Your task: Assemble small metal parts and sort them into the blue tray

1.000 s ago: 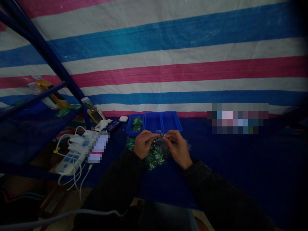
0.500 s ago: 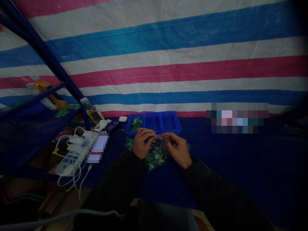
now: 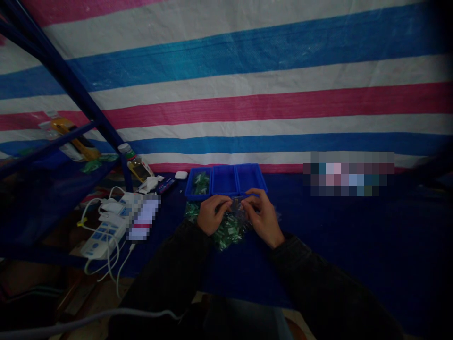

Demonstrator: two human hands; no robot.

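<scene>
My left hand [image 3: 211,214] and my right hand [image 3: 262,217] meet over a pile of small clear bags with green parts [image 3: 228,231] on the dark blue table. Both pinch one small clear bag [image 3: 236,205] between their fingertips, just above the pile. Behind them stand three blue trays [image 3: 226,180] in a row; the left tray holds some green parts [image 3: 200,182]. Another bag of green parts [image 3: 191,209] lies left of my left hand.
White power strips with cords [image 3: 106,226] lie at the left, next to a blurred patch. A bottle [image 3: 132,160], a small white case [image 3: 181,175] and a blue shelf frame [image 3: 71,85] stand at the back left. A striped tarp hangs behind.
My hands stayed together over the pile; the fingers shifted slightly on the small bag and my right hand rose a little toward the trays.
</scene>
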